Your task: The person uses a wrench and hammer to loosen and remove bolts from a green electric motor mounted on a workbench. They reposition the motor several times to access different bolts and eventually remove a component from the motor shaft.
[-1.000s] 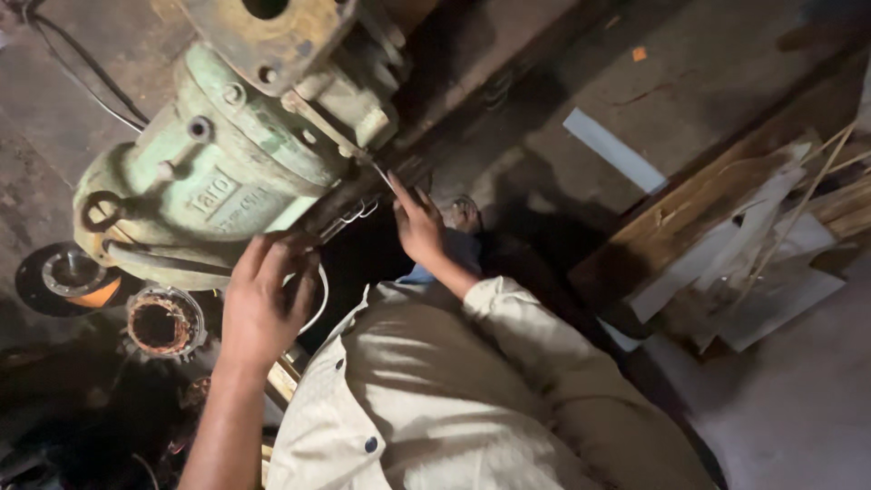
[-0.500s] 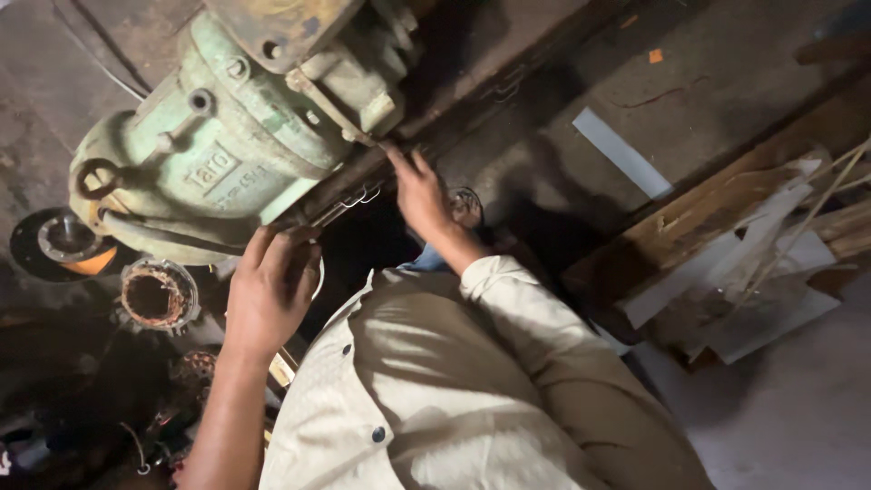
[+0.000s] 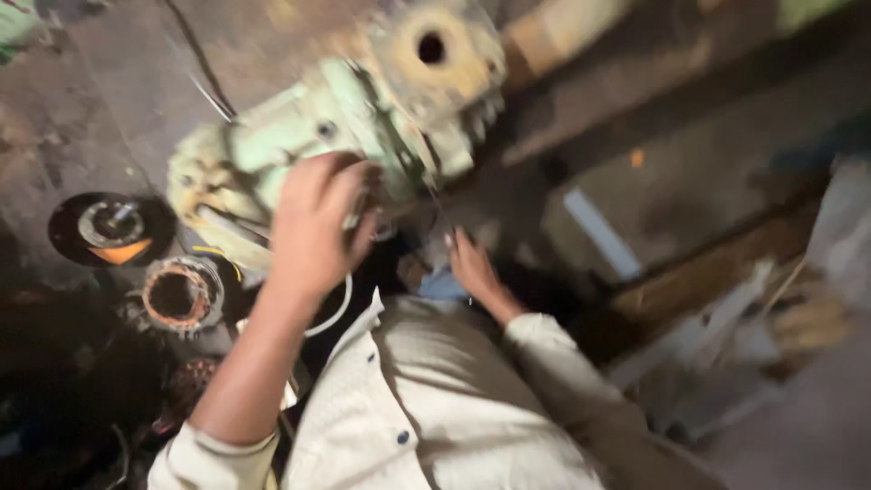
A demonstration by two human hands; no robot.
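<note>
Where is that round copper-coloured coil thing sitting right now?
In the head view the copper-coloured coil lies at lower left, below the green pump housing, beside the black disc.

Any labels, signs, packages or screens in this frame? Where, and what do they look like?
No packages, signs or screens.
Raised lettering: none legible on the pale green machine housing; the frame is blurred and the left hand covers part of it.
Round black disc, left on the floor: orange wedge-shaped patch, possibly a label.
</note>
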